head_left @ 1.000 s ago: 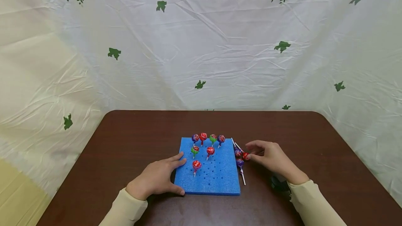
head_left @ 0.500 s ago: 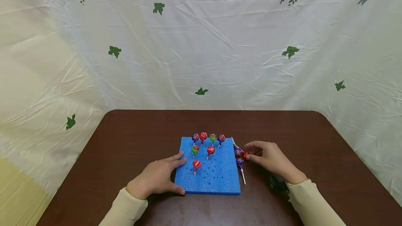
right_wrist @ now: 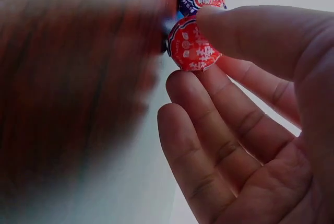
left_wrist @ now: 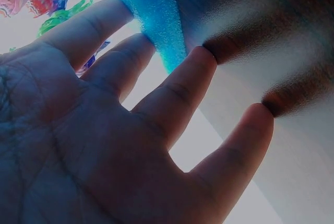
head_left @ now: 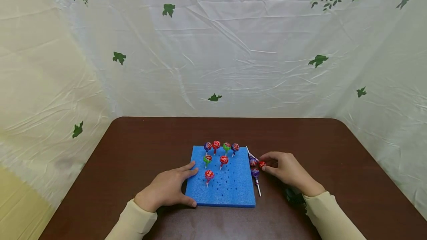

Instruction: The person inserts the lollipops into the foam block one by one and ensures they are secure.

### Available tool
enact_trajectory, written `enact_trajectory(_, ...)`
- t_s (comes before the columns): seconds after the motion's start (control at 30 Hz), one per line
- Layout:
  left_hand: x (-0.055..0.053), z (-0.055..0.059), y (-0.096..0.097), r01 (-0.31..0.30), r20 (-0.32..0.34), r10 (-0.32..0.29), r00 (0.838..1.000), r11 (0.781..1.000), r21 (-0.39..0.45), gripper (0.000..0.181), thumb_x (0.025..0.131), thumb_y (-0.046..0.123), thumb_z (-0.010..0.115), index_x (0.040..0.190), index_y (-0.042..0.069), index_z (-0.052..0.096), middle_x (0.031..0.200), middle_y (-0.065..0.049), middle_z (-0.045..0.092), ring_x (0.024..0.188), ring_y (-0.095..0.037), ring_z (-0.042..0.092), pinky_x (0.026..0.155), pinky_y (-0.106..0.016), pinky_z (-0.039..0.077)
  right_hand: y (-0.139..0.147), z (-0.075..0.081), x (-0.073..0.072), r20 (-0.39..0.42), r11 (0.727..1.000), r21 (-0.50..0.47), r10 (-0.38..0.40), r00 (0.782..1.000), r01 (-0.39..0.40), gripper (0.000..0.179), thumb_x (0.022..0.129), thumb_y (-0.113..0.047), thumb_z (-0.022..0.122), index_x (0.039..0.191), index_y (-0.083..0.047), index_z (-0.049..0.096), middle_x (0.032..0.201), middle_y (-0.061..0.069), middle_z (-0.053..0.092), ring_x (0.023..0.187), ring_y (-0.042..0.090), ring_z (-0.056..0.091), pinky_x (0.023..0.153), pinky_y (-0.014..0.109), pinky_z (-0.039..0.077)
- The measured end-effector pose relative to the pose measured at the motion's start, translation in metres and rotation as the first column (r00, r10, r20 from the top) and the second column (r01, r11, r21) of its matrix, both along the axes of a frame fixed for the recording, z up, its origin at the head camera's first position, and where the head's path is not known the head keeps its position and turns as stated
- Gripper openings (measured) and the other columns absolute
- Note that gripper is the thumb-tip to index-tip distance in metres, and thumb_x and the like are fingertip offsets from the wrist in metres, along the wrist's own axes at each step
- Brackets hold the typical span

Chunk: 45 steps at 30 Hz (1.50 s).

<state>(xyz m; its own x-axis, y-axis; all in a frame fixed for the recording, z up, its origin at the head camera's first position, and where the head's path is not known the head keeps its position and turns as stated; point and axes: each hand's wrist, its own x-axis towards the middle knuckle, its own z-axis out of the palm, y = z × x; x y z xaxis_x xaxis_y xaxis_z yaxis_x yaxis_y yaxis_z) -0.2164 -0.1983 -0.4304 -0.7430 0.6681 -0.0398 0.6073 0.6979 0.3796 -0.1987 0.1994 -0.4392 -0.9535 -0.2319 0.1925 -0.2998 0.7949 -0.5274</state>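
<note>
My right hand (head_left: 287, 169) pinches the round red head of a lollipop (head_left: 262, 164) between thumb and fingers, just beyond the board's right edge. In the right wrist view the thumb lies over the red wrapper (right_wrist: 187, 47), and the lower fingers stay loosely spread. Two purple lollipops lie beside it, one by the red head (head_left: 252, 163) and another nearer (head_left: 255, 173) with its white stick toward me. My left hand (head_left: 166, 189) rests with extended fingers along the left edge of a blue foam board (head_left: 233, 197). Its fingertips (left_wrist: 143, 44) touch the foam in the left wrist view.
Several wrapped lollipops stand upright in the board, including a red one (head_left: 209, 175) in front and a green one (head_left: 207, 159) behind it. Small holes dot the foam. The dark brown table (head_left: 150, 136) ends at a pale leaf-patterned curtain (head_left: 253, 84).
My right thumb and fingers have closed on the red lollipop's head, which has shifted slightly right. The left hand and the board stay where they were.
</note>
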Motion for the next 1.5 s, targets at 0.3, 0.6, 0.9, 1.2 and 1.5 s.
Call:
enact_trajectory(0.3,0.002,0.004,0.000,-0.005,0.023,0.005,1.000,1.000,0.002,0.099,0.068,0.064,0.082,0.147,0.014,0.052,0.158,-0.005,0.037,0.136,-0.033,0.046,0.100,-0.055,0.044,0.004,0.007,0.002,-0.037,0.996,0.061,-0.059,0.998,0.061,0.021,0.087,-0.013,0.079,0.108,-0.012,0.075,0.102,-0.002,0.070,0.085,0.013,0.063,0.075,0.039,0.055)
enact_trajectory(0.6,0.006,0.006,0.000,0.000,0.027,0.000,1.000,1.000,0.004,0.099,0.068,0.063,0.083,0.147,0.013,0.052,0.158,-0.006,0.036,0.136,-0.033,0.045,0.100,-0.055,0.044,0.004,0.017,0.006,-0.091,0.997,-0.026,-0.070,0.993,0.068,0.024,0.086,-0.008,0.079,0.109,-0.013,0.074,0.102,-0.001,0.069,0.080,0.014,0.062,0.069,0.031,0.056)
enact_trajectory(0.9,0.014,0.008,-0.002,0.012,0.029,-0.012,1.000,1.000,0.005,0.098,0.068,0.064,0.082,0.147,0.013,0.052,0.158,-0.006,0.036,0.135,-0.033,0.046,0.100,-0.055,0.044,-0.003,0.032,0.021,-0.156,0.988,-0.151,-0.041,0.987,0.017,0.031,0.084,0.003,0.077,0.111,-0.011,0.072,0.103,0.000,0.069,0.087,0.021,0.069,0.075,0.036,0.059)
enact_trajectory(1.2,0.016,0.005,-0.004,0.019,0.019,-0.019,1.000,1.000,0.007,0.098,0.068,0.063,0.082,0.147,0.013,0.052,0.158,-0.006,0.037,0.135,-0.033,0.046,0.099,-0.055,0.045,-0.010,0.039,0.031,-0.193,0.974,-0.213,0.035,0.981,-0.077,0.032,0.088,0.002,0.074,0.115,-0.014,0.069,0.098,-0.003,0.068,0.077,0.016,0.067,0.065,0.030,0.057)
enact_trajectory(1.5,0.016,0.000,-0.008,0.042,-0.005,-0.042,0.999,0.999,0.010,0.099,0.068,0.064,0.082,0.147,0.013,0.052,0.158,-0.006,0.037,0.135,-0.033,0.046,0.099,-0.054,0.045,-0.019,0.037,0.040,-0.239,0.972,-0.213,0.047,0.970,-0.100,0.032,0.086,0.004,0.075,0.114,-0.011,0.070,0.108,-0.002,0.066,0.081,0.012,0.064,0.070,0.027,0.057)
